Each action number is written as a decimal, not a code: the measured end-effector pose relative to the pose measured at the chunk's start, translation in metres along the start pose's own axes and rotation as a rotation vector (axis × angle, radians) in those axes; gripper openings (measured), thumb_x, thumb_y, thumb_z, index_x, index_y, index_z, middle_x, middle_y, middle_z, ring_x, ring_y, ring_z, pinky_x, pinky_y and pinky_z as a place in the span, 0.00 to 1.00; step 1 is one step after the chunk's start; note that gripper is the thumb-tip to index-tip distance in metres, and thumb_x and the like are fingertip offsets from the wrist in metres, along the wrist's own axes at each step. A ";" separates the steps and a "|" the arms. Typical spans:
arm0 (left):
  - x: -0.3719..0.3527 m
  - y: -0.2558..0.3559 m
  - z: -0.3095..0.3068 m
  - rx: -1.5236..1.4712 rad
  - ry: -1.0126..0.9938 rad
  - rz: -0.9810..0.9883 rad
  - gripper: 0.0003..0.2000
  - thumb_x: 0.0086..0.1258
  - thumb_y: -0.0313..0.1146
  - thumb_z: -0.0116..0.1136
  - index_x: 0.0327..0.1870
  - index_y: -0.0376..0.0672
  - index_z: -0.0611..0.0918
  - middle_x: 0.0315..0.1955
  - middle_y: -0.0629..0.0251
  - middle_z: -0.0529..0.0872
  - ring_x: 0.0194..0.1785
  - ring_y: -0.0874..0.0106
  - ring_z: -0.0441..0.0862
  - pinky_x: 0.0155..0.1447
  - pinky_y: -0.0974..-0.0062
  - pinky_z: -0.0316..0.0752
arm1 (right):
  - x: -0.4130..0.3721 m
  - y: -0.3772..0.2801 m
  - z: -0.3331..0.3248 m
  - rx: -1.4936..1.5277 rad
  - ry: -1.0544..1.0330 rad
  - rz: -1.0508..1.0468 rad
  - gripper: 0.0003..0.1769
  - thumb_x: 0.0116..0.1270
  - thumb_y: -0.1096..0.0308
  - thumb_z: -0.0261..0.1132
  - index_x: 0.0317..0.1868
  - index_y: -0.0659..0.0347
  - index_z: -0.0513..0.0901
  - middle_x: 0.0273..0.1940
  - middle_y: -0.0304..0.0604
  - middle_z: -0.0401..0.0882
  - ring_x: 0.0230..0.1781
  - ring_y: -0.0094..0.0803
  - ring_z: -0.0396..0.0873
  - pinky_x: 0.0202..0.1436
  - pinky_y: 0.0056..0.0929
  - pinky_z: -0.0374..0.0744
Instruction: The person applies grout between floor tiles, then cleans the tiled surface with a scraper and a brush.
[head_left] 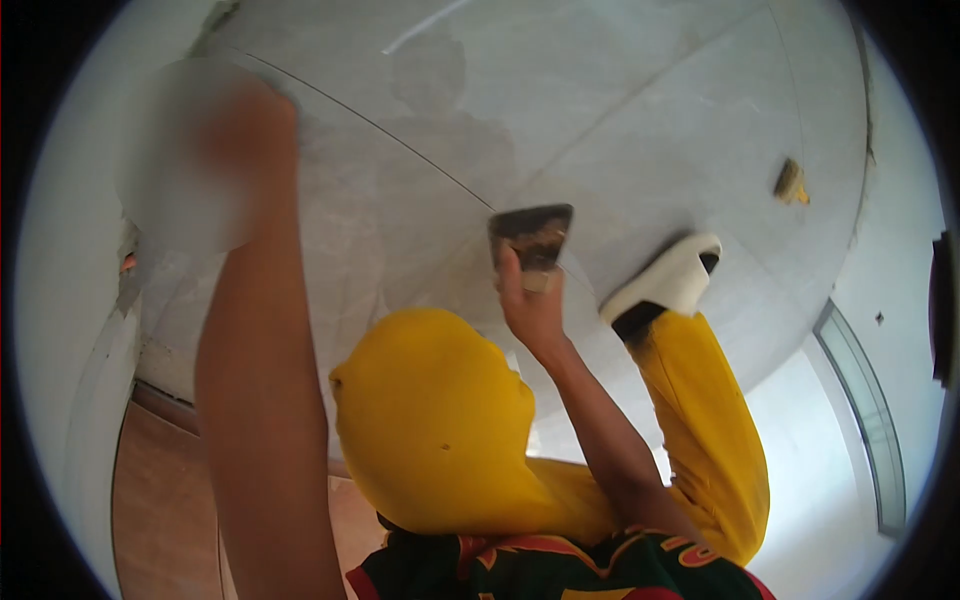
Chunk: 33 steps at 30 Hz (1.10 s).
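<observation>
My right hand (pixel 535 318) is closed around the pale handle of a putty knife (pixel 545 228), thumb laid along its wide, dark, stained blade. The blade's far edge overlaps the end of a thin dark joint line in the grey floor (pixel 620 150). At the upper left, my left hand (pixel 245 125) is reached out low by the wall, with a grey blur covering most of it, so its fingers are hidden.
A yellowish brush (pixel 790 183) lies on the floor at the right. My bent knee (pixel 430 420) in yellow trousers and my white shoe (pixel 670 278) are close around the right hand. A white wall (pixel 75 290) with a chipped lower edge runs along the left, beside reddish-brown flooring (pixel 160 490).
</observation>
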<state>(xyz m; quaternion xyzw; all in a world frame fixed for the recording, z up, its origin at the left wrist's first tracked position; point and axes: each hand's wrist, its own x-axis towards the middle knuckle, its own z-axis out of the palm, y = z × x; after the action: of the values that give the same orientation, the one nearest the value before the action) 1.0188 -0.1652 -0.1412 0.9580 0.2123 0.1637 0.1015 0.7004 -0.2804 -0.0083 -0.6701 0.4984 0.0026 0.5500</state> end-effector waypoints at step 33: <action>-0.046 -0.090 -0.183 -0.339 -0.648 0.442 0.15 0.67 0.30 0.49 0.54 0.39 0.79 0.48 0.55 0.79 0.51 0.56 0.77 0.54 0.60 0.69 | 0.040 -0.096 0.074 -0.300 -0.905 -0.785 0.21 0.57 0.76 0.66 0.54 0.65 0.78 0.60 0.49 0.72 0.46 0.40 0.79 0.45 0.30 0.80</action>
<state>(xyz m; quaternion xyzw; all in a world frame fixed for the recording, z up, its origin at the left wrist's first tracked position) 0.8804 -0.0826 -0.0078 0.9522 -0.0710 -0.0953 0.2814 0.8251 -0.2622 0.0116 -0.8062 -0.0740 0.1540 0.5664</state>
